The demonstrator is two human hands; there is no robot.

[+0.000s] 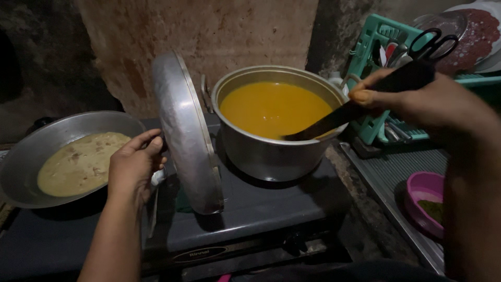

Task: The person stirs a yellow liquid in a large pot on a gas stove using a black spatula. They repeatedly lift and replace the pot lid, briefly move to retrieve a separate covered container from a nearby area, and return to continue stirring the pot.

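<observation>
Left hand [136, 166] grips the metal lid [187, 133] on edge, upright just left of the pot [271, 151]. Right hand [417, 96] is closed around a dark ladle [334, 119], its tip dipped in the orange soup [274, 107]. The pot sits on the stove [271, 209]; far left, a pan [31, 151] of pale sauce.

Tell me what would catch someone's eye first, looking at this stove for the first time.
The bright orange soup in the metal pot at the centre stands out most, with the right hand holding a dark ladle dipped into it. Just left of the pot, the left hand holds the round metal lid up on edge. At far left sits a wide pan of pale, creamy sauce.
</observation>
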